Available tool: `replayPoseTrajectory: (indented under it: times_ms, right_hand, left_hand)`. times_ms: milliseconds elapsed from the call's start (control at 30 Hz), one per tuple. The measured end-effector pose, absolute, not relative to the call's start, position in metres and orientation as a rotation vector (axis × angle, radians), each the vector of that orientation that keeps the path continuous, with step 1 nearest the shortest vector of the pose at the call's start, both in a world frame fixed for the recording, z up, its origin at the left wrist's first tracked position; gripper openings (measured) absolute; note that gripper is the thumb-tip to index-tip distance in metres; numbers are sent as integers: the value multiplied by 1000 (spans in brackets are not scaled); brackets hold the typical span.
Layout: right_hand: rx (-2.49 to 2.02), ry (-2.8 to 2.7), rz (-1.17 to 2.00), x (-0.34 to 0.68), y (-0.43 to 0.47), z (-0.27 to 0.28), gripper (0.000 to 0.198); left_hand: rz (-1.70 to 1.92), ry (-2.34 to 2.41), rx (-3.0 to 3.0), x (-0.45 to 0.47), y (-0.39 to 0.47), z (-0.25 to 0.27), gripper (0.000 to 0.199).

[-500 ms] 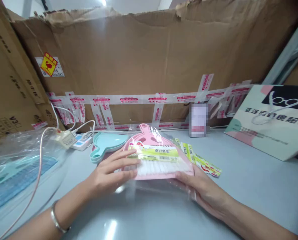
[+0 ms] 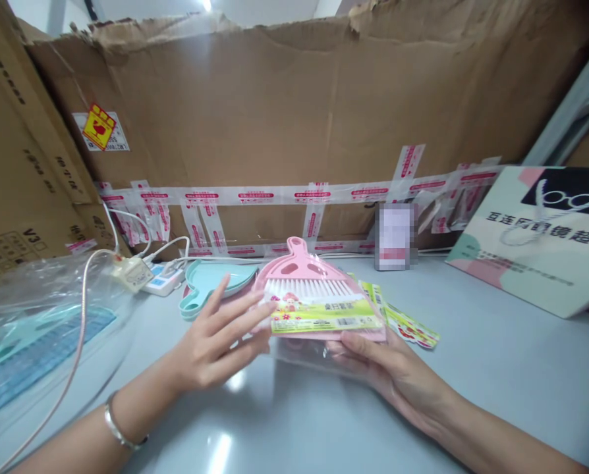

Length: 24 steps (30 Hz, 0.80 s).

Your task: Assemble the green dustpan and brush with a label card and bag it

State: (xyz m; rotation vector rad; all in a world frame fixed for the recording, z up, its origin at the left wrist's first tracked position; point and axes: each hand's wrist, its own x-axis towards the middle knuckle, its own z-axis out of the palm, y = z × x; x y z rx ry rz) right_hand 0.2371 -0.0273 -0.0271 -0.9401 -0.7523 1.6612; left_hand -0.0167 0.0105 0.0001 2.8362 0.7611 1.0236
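Note:
A pink dustpan and brush set (image 2: 308, 264) in a clear plastic bag is held up over the table, its handle pointing away from me. White bristles (image 2: 319, 288) show above a yellow-green label card (image 2: 327, 315), which lies across the lower part of the set. My right hand (image 2: 398, 368) grips the lower right corner, thumb on top and fingers underneath. At the left edge, my left hand (image 2: 220, 339) has its fingers spread; whether the fingertips touch the bag I cannot tell. Loose bag film (image 2: 309, 355) hangs below the front edge.
A mint-green dustpan (image 2: 208, 289) lies behind my left hand. More label cards (image 2: 413, 326) lie to the right of the set. Bagged blue-green items (image 2: 37, 349), a cable (image 2: 80, 329) and a power strip (image 2: 163, 280) are at left. A phone (image 2: 394, 237), a paper bag (image 2: 536, 250) and a large carton (image 2: 275, 118) stand behind.
The label card has shifted toward me, uncovering the upper bristles and covering the lower part. My left fingers have spread and lifted from the front. My right hand keeps its grip.

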Motion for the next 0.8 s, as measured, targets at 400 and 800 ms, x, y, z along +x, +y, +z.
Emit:
replayPoseTrajectory:
  times_ms: [400,800]
  right_hand:
    - [-1068,-598,1618,237,-25,-32,28]
    - [-983,-816,1619,235,-24,-35,20]
  left_hand:
    - [1258,316,2851,2,16,-16,20]
    - [1265,1004,1797,18,3,-16,17]
